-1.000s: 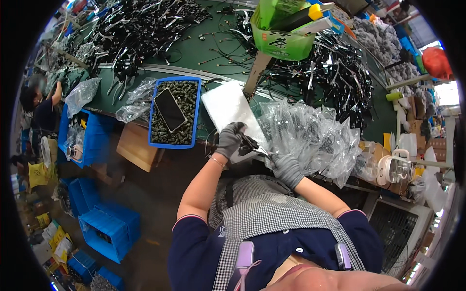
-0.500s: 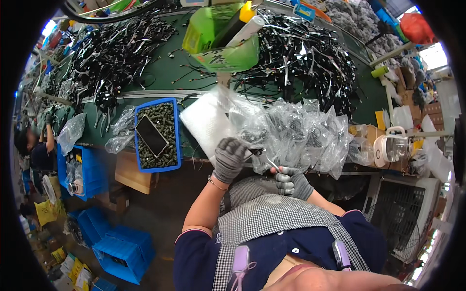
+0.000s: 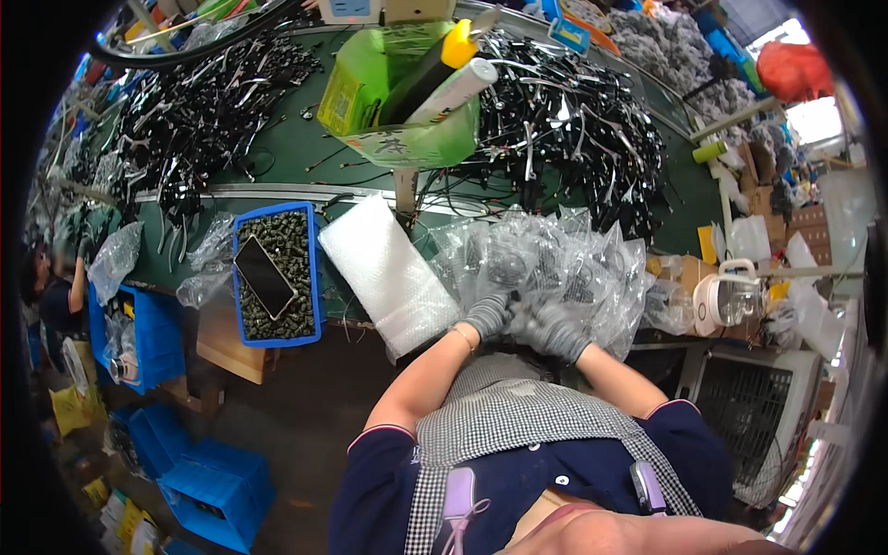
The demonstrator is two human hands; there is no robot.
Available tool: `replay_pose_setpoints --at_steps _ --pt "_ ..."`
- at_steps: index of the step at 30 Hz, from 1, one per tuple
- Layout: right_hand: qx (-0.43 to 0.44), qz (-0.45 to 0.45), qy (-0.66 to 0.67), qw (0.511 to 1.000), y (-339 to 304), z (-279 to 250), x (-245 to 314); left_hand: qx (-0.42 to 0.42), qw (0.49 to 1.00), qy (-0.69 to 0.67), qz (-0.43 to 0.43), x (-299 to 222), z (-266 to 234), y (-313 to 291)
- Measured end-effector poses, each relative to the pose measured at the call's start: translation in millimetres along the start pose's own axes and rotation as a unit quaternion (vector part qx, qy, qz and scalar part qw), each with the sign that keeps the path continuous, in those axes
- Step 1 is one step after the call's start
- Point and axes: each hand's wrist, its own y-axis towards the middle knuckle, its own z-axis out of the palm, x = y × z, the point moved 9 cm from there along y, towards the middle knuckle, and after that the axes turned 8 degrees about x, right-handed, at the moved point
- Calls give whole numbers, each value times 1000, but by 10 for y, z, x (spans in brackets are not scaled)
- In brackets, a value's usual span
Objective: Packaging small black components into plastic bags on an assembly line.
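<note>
Both my hands wear grey gloves and meet at the near edge of the clear plastic bags (image 3: 592, 268). My left hand (image 3: 488, 316) is curled, with a small dark bit at its fingertips; what it holds is mostly hidden. Close beside it on the right, my right hand (image 3: 555, 330) is smeared by motion, its fingers unclear against the plastic. Dark parts show through the bags. To the left of my left hand lies a white bubble-wrap sheet (image 3: 388, 273).
A blue tray (image 3: 317, 277) of small dark parts carries a phone (image 3: 265, 277). Behind stand a green cut-open container (image 3: 407, 143) with markers and heaps of black cabled parts (image 3: 573, 139). A glass kettle (image 3: 731, 298) is at right, blue crates (image 3: 217, 490) at lower left.
My left hand has moved right and down, away from the bubble wrap, and my right hand slightly up, so they are closer together. The black-and-silver part seen between them is now mostly hidden.
</note>
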Motion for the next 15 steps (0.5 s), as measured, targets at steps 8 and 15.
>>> replay_pose_setpoints --at_steps 8,15 --pt "-190 15 -382 904 1887 -2312 -664 45 993 110 9 72 184 65" --pt "111 145 -467 865 2895 -2193 -1115 -315 943 104 -38 -163 -1111 -1514"
